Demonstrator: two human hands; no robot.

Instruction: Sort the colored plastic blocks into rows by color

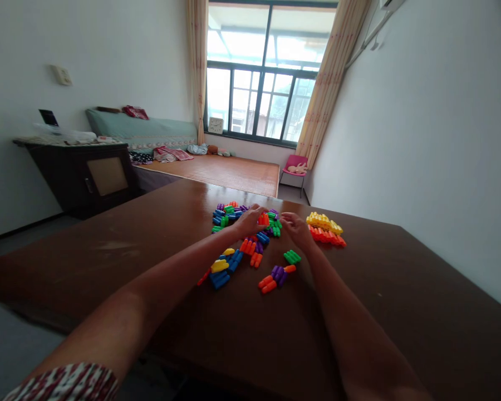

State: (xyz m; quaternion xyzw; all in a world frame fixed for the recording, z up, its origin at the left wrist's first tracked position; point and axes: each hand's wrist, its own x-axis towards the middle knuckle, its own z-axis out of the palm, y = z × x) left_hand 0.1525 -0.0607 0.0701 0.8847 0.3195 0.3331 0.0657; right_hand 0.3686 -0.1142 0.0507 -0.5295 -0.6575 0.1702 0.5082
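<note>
My left hand (249, 220) reaches over a pile of colourful plastic building blocks, its fingers closed around an orange building block (263, 219). Just right of the pile, my right hand (295, 227) is curled with fingertips together; whatever may be in them is too small to make out. Green blocks (275, 227) and blue blocks (218, 213) lie about the left hand. Nearer to me are a blue and yellow cluster (225, 268), a purple and orange cluster (278, 277) and a separate green block (292, 257). Part of the pile is hidden behind my left hand.
On the brown table (371, 289), a row of yellow blocks (323, 221) and a row of orange blocks (326, 236) lie right of my right hand. Beyond the table stand a bed (234, 170), a pink chair (290, 162) and a dark cabinet (73, 178).
</note>
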